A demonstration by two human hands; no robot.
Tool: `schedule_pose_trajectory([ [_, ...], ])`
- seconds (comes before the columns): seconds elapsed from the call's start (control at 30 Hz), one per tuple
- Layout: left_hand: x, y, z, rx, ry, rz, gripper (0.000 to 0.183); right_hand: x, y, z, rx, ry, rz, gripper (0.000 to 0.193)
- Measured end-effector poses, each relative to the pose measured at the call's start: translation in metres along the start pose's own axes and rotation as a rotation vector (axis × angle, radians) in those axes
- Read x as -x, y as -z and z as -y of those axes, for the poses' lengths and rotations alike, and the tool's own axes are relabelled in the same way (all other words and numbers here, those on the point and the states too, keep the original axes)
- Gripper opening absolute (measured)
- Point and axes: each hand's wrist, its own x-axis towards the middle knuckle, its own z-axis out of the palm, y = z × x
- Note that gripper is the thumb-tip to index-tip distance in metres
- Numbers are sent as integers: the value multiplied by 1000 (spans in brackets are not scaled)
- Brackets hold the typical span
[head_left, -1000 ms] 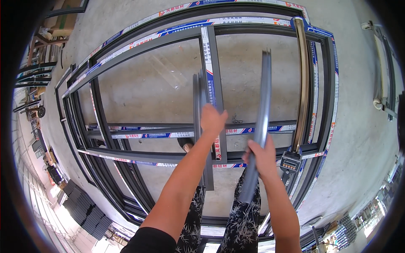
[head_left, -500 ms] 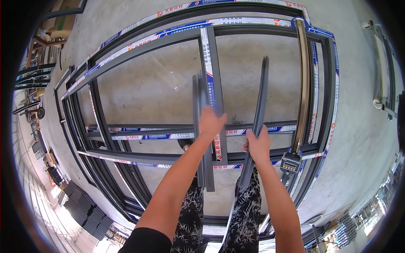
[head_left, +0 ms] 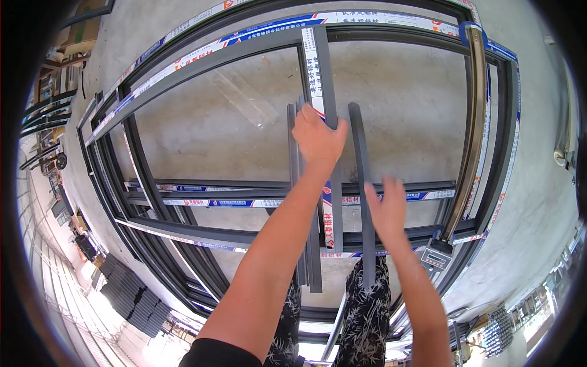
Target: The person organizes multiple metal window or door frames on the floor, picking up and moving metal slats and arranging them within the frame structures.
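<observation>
The left hand (head_left: 319, 136) is laid over the grey middle bar (head_left: 324, 67) of a window frame (head_left: 202, 232), its thumb set toward the bar's right side and its fingers bent over the left; whether anything is pinched beneath cannot be told. Long grey strips (head_left: 312, 263) are seen close together along the bar's left side, passing by that hand.

The right hand (head_left: 389, 211) is blurred, its fingers spread, just beside a single dark strip (head_left: 361, 147); whether the strip is touched cannot be told. This strip is seen lengthwise, right of the middle bar, crossing the frame's lower side, with its near end seen in front of a patterned trouser leg (head_left: 367, 318).

Farther right, a bronze-coloured bar (head_left: 474, 128) is placed across the frame, with a grey box (head_left: 436, 255) bearing a small display at its near end. Through the left opening, a clear plastic piece (head_left: 244, 105) is seen on the concrete floor (head_left: 214, 150).
</observation>
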Motion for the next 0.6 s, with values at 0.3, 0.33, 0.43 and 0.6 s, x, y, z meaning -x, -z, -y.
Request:
schedule_pose_trajectory([
  [0.3,7,-4,-6,65,35,20,64,-260,-3,153,-356,-41,98,60],
  [0.33,6,-3,-6,53,39,29,65,-266,-3,154,-365,-66,123,60],
  [0.43,5,1,-3,44,40,31,65,-258,-2,149,-765,-218,274,58],
  [0.6,5,0,-7,74,39,39,64,-263,-1,151,-874,-268,353,50],
])
